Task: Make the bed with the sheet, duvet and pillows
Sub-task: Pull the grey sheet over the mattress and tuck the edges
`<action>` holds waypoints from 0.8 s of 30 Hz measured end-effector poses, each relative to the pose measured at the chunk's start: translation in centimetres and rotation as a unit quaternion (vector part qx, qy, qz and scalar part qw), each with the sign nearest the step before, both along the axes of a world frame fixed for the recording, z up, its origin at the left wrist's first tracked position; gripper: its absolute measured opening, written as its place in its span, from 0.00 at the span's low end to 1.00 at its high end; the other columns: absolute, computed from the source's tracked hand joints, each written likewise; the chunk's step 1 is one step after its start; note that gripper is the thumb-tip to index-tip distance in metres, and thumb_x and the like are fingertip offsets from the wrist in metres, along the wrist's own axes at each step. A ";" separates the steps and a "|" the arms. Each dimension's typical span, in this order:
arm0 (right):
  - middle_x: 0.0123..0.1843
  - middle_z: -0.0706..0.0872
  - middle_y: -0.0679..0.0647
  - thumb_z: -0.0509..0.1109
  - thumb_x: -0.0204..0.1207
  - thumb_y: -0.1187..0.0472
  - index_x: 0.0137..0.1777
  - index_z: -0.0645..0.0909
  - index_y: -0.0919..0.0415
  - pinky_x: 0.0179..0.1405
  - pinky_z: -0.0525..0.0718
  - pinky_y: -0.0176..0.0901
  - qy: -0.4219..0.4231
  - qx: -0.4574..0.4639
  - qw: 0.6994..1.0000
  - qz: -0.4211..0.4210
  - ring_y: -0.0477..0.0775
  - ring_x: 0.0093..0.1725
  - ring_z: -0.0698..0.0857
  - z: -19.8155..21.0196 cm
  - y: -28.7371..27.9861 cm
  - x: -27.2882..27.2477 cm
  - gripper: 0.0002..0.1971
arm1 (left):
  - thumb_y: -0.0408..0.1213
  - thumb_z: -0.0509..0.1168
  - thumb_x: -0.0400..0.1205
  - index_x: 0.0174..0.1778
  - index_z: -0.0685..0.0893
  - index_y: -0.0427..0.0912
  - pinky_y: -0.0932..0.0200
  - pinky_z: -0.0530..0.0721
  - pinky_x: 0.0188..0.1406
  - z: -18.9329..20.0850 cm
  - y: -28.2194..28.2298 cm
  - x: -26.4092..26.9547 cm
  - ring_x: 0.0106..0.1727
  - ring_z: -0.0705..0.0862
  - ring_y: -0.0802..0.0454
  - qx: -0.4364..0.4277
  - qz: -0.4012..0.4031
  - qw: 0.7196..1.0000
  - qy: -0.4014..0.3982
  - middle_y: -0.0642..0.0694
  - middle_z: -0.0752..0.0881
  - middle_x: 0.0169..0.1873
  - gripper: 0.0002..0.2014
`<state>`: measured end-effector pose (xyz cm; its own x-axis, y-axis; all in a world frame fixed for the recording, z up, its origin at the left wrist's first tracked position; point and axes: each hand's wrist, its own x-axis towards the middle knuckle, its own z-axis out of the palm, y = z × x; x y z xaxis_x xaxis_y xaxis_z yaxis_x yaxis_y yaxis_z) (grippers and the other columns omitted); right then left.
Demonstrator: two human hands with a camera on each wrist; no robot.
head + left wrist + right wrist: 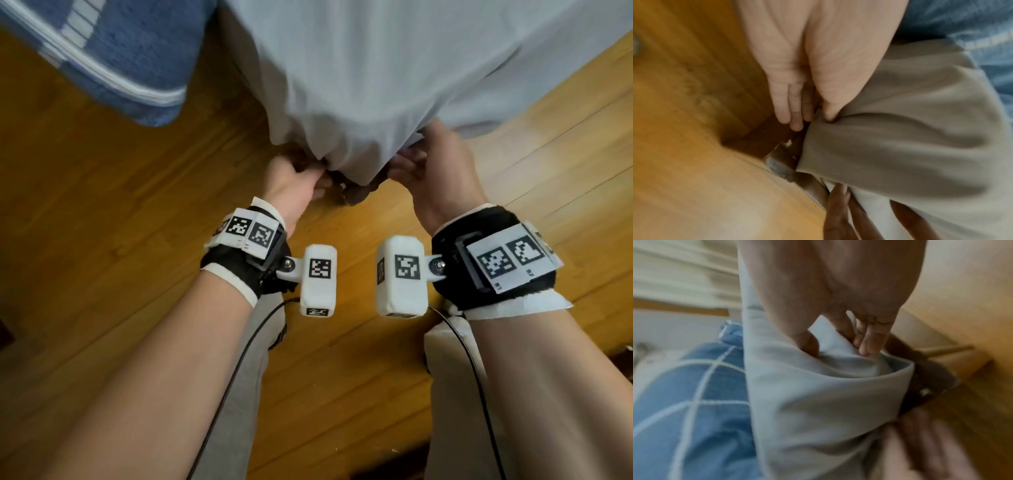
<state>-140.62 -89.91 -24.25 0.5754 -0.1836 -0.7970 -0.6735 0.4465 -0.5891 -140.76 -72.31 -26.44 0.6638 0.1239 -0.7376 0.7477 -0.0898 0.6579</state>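
A light grey sheet (pixel 359 68) hangs over the bed's near corner, and its hem bunches between my hands. My left hand (pixel 301 178) pinches the hem from the left; in the left wrist view its thumb presses into the sheet (pixel 900 138) with the fingers (pixel 795 110) tucked under the edge. My right hand (pixel 421 164) grips the same corner from the right, with thumb and fingers (pixel 869 340) dug into a fold of the sheet (pixel 828 402). A blue duvet (pixel 120 51) with white stripes lies at the upper left. No pillows are in view.
A wooden floor (pixel 102 240) lies below and around the bed corner. A dark bed leg (pixel 781 162) shows under the sheet's hem. My legs in grey trousers (pixel 246 394) stand close to the corner, and cables run from both wrist cameras.
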 end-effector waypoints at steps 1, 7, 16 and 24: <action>0.24 0.80 0.47 0.68 0.78 0.57 0.41 0.78 0.60 0.33 0.85 0.41 -0.005 0.019 1.000 -0.020 0.45 0.25 0.80 0.2 -0.2 -0.1 0.07 | 0.31 0.64 0.84 0.60 0.80 0.35 0.52 0.89 0.50 0.3 -0.3 -0.4 0.48 0.91 0.46 -0.021 0.017 1.000 0.015 0.37 0.88 0.51 0.10; 0.75 0.78 0.57 0.69 0.78 0.48 0.78 0.73 0.59 0.75 0.75 0.51 0.050 0.042 0.997 0.039 0.54 0.73 0.78 7.3 -1.9 -2.7 0.30 | 0.38 0.60 0.87 0.77 0.66 0.37 0.51 0.87 0.57 9.8 -1.4 -1.4 0.58 0.86 0.46 -0.009 -0.018 0.994 0.106 0.40 0.81 0.65 0.23; 0.76 0.75 0.60 0.71 0.79 0.53 0.79 0.70 0.60 0.67 0.71 0.49 0.113 -0.124 0.976 0.139 0.62 0.76 0.73 33.0 -16.3 -3.6 0.30 | 0.38 0.64 0.82 0.55 0.83 0.38 0.53 0.79 0.46 38.1 -9.8 3.5 0.48 0.81 0.45 0.138 -0.254 0.951 0.106 0.38 0.82 0.48 0.10; 0.74 0.78 0.61 0.71 0.80 0.55 0.78 0.72 0.65 0.63 0.71 0.43 -0.003 -0.230 0.957 0.175 0.62 0.74 0.75 51.1 -36.7 0.2 0.28 | 0.41 0.65 0.82 0.61 0.85 0.37 0.48 0.81 0.58 57.5 -27.6 9.7 0.60 0.84 0.36 0.221 -0.331 0.913 -0.083 0.34 0.87 0.56 0.15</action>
